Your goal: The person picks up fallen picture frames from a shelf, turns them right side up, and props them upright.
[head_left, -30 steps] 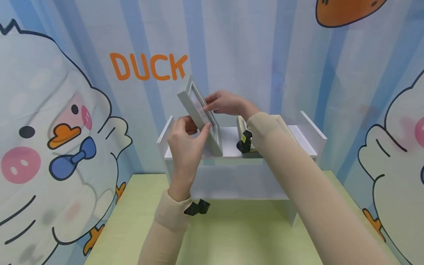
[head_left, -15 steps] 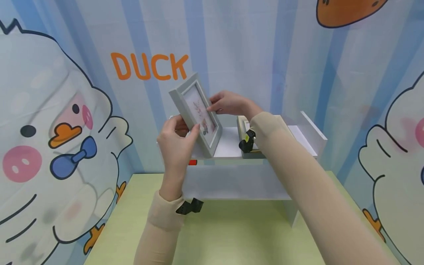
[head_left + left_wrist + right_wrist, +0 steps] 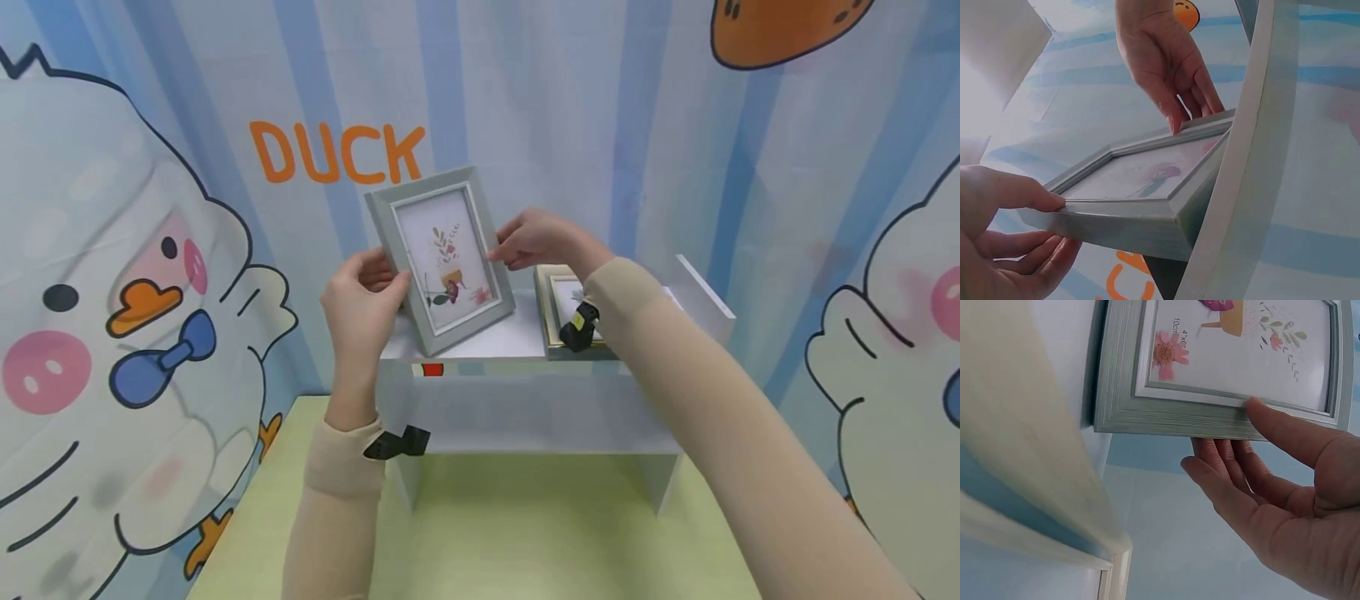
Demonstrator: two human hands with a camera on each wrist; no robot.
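Observation:
A grey-green picture frame with a flower-in-a-pot print faces the head camera, tilted sideways above the left part of a white shelf. My left hand pinches its left edge, thumb on the front and fingers behind. On the opposite edge my right hand pinches too; the right wrist view shows that thumb on the border of the picture frame and the fingers behind. The frame's lower left corner is at the shelf's top board; whether it touches cannot be told. Its back is hidden.
Another picture frame, gold and grey, lies on the shelf's right part, partly behind my right sleeve. Raised side panel bounds the shelf's right end. The shelf stands on a pale green table before a duck-printed curtain.
Between my hands the picture frame has turned from nearly edge-on to facing the head camera. My left hand has moved left, my right hand slightly right.

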